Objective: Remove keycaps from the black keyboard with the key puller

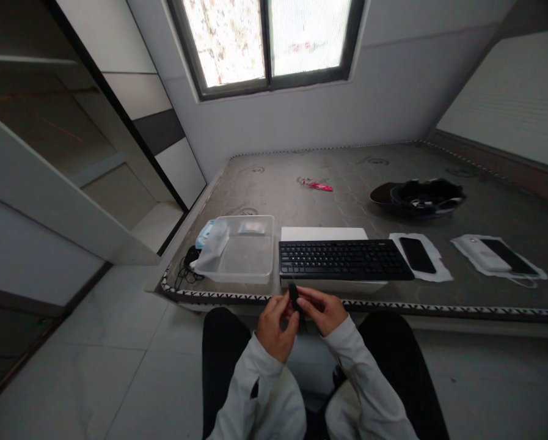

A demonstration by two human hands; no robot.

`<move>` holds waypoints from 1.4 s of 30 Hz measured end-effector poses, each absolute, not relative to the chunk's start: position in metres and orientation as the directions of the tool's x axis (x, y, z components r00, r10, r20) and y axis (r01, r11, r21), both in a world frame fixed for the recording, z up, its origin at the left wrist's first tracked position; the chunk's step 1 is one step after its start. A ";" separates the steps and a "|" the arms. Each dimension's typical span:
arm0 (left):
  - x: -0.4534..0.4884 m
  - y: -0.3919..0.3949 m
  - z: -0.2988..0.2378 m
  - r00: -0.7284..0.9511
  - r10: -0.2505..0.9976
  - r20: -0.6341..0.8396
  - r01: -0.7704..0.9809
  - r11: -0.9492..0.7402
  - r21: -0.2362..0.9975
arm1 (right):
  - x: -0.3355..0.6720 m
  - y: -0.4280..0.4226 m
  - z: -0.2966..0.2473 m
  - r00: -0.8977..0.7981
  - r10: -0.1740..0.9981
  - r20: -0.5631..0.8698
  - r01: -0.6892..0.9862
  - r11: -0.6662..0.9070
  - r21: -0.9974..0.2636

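My left hand (276,324) and my right hand (323,310) meet just above my knees, both closed around a small black oblong object (295,299) held upright between the fingertips. What the object is I cannot make out. Just beyond the hands a black keyboard (342,259) lies on a white box (324,234) at the near edge of a grey mattress (347,183).
A clear plastic tub (237,249) stands left of the keyboard, with a black cable (186,269) and a blue packet (204,232) beside it. Right of the keyboard lie a black phone on white paper (416,255) and a white device with another phone (493,255). A black cap (420,197) and a red wrapper (317,185) lie farther back.
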State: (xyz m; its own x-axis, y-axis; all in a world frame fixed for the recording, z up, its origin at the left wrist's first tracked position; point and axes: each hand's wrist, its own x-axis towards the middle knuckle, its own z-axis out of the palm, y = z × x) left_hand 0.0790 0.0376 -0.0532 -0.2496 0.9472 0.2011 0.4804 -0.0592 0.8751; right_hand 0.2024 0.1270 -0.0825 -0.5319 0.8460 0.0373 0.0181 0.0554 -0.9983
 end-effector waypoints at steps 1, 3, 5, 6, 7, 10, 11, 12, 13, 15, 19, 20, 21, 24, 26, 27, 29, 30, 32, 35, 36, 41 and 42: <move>0.079 0.037 -0.052 -0.231 0.953 0.197 0.486 -0.063 0.872 | 0.203 0.127 -0.083 -0.538 0.843 0.032 0.025 0.054 -0.998; 0.079 0.037 -0.051 -0.210 0.960 0.187 0.513 -0.055 0.857 | 0.204 0.127 -0.083 -0.551 0.833 0.035 0.042 0.070 -0.997; 0.081 0.039 -0.051 -0.209 0.963 0.168 0.559 -0.023 0.829 | 0.204 0.127 -0.082 -0.544 0.836 0.064 0.065 0.118 -0.991; 0.082 0.039 -0.052 -0.213 0.964 0.158 0.583 -0.005 0.813 | 0.203 0.126 -0.082 -0.534 0.841 0.089 0.080 0.154 -0.985; 0.083 0.040 -0.053 -0.216 0.965 0.150 0.604 0.012 0.797 | 0.202 0.125 -0.081 -0.526 0.843 0.116 0.097 0.195 -0.976; 0.086 0.042 -0.058 -0.214 0.969 0.119 0.647 0.049 0.760 | 0.200 0.123 -0.081 -0.504 0.841 0.197 0.150 0.309 -0.939; 0.087 0.042 -0.059 -0.215 0.971 0.102 0.657 0.067 0.751 | 0.199 0.122 -0.082 -0.503 0.837 0.217 0.164 0.339 -0.927; 0.087 0.041 -0.060 -0.217 0.973 0.079 0.666 0.088 0.741 | 0.199 0.122 -0.082 -0.504 0.832 0.231 0.180 0.363 -0.914; 0.088 0.041 -0.061 -0.221 0.974 0.053 0.672 0.112 0.732 | 0.198 0.122 -0.083 -0.510 0.826 0.240 0.199 0.385 -0.901; 0.088 0.040 -0.062 -0.229 0.974 0.003 0.678 0.157 0.719 | 0.197 0.121 -0.084 -0.529 0.815 0.238 0.248 0.417 -0.874; 0.089 0.040 -0.062 -0.248 0.967 -0.063 0.668 0.217 0.712 | 0.193 0.118 -0.083 -0.539 0.814 0.217 0.326 0.439 -0.837; 0.089 0.040 -0.062 -0.256 0.964 -0.070 0.665 0.228 0.711 | 0.192 0.117 -0.083 -0.536 0.816 0.216 0.329 0.438 -0.837; 0.089 0.040 -0.062 -0.264 0.962 -0.072 0.661 0.235 0.713 | 0.192 0.117 -0.082 -0.535 0.817 0.216 0.326 0.435 -0.839; 0.090 0.041 -0.064 -0.275 0.960 -0.053 0.635 0.222 0.740 | 0.190 0.117 -0.083 -0.529 0.822 0.212 0.309 0.419 -0.854; 0.089 0.041 -0.066 -0.284 0.958 -0.034 0.597 0.205 0.776 | 0.190 0.117 -0.084 -0.535 0.818 0.211 0.293 0.414 -0.862; 0.089 0.041 -0.068 -0.293 0.956 -0.026 0.574 0.198 0.795 | 0.189 0.117 -0.086 -0.543 0.813 0.211 0.281 0.413 -0.867; 0.087 0.041 -0.071 -0.307 0.952 -0.013 0.533 0.183 0.826 | 0.189 0.117 -0.088 -0.558 0.803 0.209 0.259 0.407 -0.876; 0.087 0.041 -0.073 -0.305 0.952 -0.002 0.518 0.167 0.839 | 0.189 0.117 -0.089 -0.562 0.801 0.206 0.253 0.403 -0.879; 0.085 0.042 -0.077 -0.276 0.960 0.048 0.499 0.100 0.861 | 0.189 0.117 -0.089 -0.561 0.802 0.205 0.250 0.400 -0.881; 0.084 0.043 -0.081 -0.228 0.960 0.164 0.484 -0.034 0.874 | 0.192 0.119 -0.087 -0.562 0.797 0.223 0.242 0.416 -0.877; 0.083 0.043 -0.081 -0.228 0.955 0.189 0.488 -0.056 0.871 | 0.194 0.120 -0.086 -0.566 0.792 0.227 0.236 0.420 -0.876; 0.068 0.043 -0.068 -0.307 0.933 0.186 0.514 -0.002 0.858 | 0.203 0.127 -0.078 -0.635 0.741 0.218 0.162 0.404 -0.900; 0.062 0.042 -0.065 -0.309 0.933 0.187 0.500 -0.008 0.866 | 0.204 0.128 -0.077 -0.653 0.728 0.211 0.139 0.389 -0.911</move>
State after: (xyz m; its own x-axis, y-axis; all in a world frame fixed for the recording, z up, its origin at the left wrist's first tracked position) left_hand 0.0620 0.0423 -0.0650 -0.3092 0.9325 0.1866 0.4998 -0.0076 0.8661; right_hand 0.2041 0.1279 -0.0765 -0.6529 0.7276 0.2106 0.1394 0.3887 -0.9108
